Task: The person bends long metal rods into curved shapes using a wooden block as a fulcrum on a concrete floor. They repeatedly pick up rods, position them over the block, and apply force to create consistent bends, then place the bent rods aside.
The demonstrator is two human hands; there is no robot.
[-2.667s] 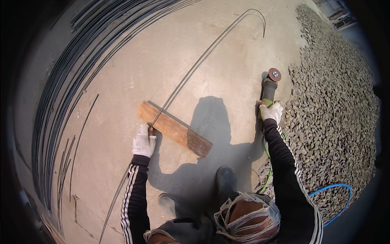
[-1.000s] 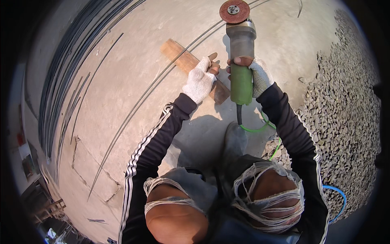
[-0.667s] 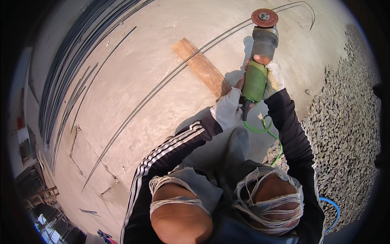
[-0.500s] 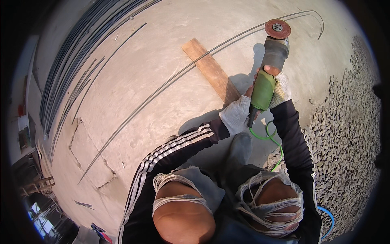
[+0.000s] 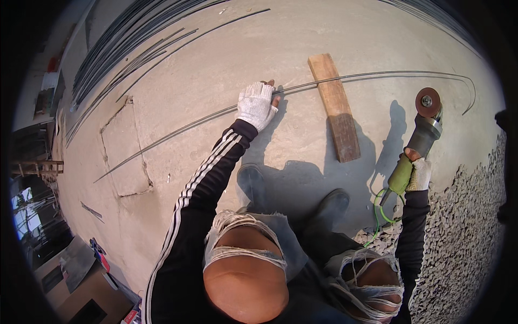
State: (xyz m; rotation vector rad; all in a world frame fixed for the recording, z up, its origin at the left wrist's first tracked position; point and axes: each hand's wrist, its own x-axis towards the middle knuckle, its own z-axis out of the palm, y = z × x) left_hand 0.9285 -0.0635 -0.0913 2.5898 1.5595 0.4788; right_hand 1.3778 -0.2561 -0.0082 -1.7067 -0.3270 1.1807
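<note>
My left hand [image 5: 257,107], in a white fingerless glove, is closed on a long thin steel rod [image 5: 205,120], its thumb and fingers on either side of it. The rod lies across a wooden plank [image 5: 335,108] and curls into a hook at its far right end. At the right, my right hand [image 5: 420,174], gloved too, grips a green angle grinder [image 5: 400,174] by its body. The grinder's reddish-brown disc [image 5: 428,101] points away from me, near the hooked end but apart from the rod. Whether the disc spins, I cannot tell.
A bundle of steel rods [image 5: 116,56] lies at the far left, with more rods [image 5: 431,19] at the far right. Broken grey stones [image 5: 464,232] cover the right side. The grinder's green cord [image 5: 376,218] loops near my boot [image 5: 333,205]. Cracked concrete [image 5: 127,151] shows at the left.
My left hand has left the grinder and reached left onto the rod. The grinder, now in my right hand alone, has moved right and nearer. My view has shifted too.
</note>
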